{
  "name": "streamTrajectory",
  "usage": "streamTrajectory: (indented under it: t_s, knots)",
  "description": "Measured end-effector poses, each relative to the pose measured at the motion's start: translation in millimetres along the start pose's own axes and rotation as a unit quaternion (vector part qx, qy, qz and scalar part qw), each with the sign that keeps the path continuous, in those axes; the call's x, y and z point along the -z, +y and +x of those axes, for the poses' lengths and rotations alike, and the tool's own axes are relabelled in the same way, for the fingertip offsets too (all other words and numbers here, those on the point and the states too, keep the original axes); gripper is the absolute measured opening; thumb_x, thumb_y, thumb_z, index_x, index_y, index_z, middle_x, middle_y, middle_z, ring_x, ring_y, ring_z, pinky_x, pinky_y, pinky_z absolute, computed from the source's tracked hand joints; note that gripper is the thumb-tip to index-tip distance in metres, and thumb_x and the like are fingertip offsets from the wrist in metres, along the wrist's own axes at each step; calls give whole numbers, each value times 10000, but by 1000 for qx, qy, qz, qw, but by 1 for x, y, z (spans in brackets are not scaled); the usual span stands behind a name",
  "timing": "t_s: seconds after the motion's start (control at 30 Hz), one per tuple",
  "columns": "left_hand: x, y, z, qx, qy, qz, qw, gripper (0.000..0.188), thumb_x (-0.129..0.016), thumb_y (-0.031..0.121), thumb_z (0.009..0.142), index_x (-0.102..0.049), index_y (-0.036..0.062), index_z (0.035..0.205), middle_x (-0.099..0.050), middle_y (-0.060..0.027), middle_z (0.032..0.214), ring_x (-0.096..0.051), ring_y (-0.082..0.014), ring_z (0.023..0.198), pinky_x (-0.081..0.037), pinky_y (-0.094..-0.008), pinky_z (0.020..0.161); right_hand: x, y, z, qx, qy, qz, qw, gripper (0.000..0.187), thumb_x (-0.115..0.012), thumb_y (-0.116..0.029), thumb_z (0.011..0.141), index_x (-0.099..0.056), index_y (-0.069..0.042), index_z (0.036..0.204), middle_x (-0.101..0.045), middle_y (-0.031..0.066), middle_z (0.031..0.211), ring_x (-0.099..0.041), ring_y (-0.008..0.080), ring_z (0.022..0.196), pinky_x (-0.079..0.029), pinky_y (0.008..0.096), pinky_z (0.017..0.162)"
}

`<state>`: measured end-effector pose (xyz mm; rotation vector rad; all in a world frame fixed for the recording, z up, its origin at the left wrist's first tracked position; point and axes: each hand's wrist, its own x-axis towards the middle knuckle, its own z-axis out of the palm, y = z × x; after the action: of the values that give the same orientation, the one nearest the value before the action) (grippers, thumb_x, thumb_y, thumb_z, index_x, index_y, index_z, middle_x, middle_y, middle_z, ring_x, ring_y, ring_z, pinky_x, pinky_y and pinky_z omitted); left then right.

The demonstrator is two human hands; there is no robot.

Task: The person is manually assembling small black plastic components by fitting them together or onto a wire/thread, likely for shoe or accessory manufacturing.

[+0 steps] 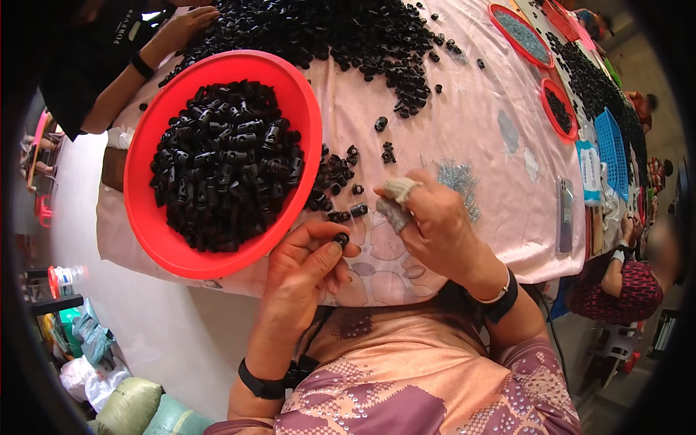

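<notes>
Between the thumb and fingers of my left hand [308, 257] is a small black cord lock [341, 239], its round end facing up. My right hand [438, 221] is closed in a pinch to the right of it, with pale covers on the thumb and a finger; whatever lies between those fingertips is hidden. Just beyond my hands, several loose black cord-lock parts [337, 174] lie on the pink cloth. A small heap of thin silvery springs [458, 185] sits beside my right hand. At left stands a red basin [308, 109] full of black cord locks [225, 167].
A large pile of black parts [341, 36] covers the far table. Another person's arm [119, 87] reaches in at far left. On the right are a red tray of springs [540, 61], a smaller red tray [573, 134], a blue basket [611, 152] and a phone [565, 214].
</notes>
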<state>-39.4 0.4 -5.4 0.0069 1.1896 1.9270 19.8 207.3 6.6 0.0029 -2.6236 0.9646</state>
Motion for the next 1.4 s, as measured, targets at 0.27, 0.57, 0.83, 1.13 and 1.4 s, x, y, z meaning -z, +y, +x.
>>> streamTrajectory:
  t_s: [0.27, 0.57, 0.83, 1.13, 1.4]
  knots:
    - [0, -1, 0, -4, -10, 15, 1000, 177, -600, 93, 933, -589, 29, 1097, -679, -91, 940, -594, -83, 677, -447, -187, 551, -20, 8, 30, 25, -73, -108, 991, 157, -625, -32, 706, -604, -55, 860, -564, 157, 873, -617, 346, 771, -508, 428, 662]
    - [-1, -2, 0, -5, -5, 34, 999, 179, -605, 89, 929, -586, 24, 1094, -682, -93, 930, -592, -85, 673, -447, -186, 561, -28, 12, 30, 81, -52, -104, 990, 122, -618, -42, 712, -579, -44, 828, -564, 147, 811, -615, 341, 722, -503, 420, 623]
    - [-4, -1, -4, -1, -5, 20, 1000, 167, -596, 83, 930, -578, 14, 1081, -690, -138, 951, -626, -115, 695, -453, -179, 564, -3, -9, 4, -66, -46, 160, 984, 190, -684, -13, 790, -660, -17, 979, -639, 102, 822, -637, 194, 708, -504, 310, 617]
    - [-8, -1, -4, -9, -21, 50, 998, 157, -609, 97, 927, -571, 24, 1060, -692, -121, 966, -644, -119, 718, -456, -178, 571, -12, -14, -32, -199, -35, 427, 881, 178, -676, -19, 876, -659, 5, 1052, -678, 38, 907, -639, 89, 819, -511, 220, 712]
    - [-12, -2, -7, -16, 5, 75, 997, 161, -634, 89, 921, -618, 48, 1077, -632, 27, 869, -574, -48, 737, -426, -184, 627, -22, -18, -26, -134, -3, 410, 902, 188, -682, 13, 846, -659, -5, 1032, -654, 38, 854, -622, 107, 789, -487, 239, 686]
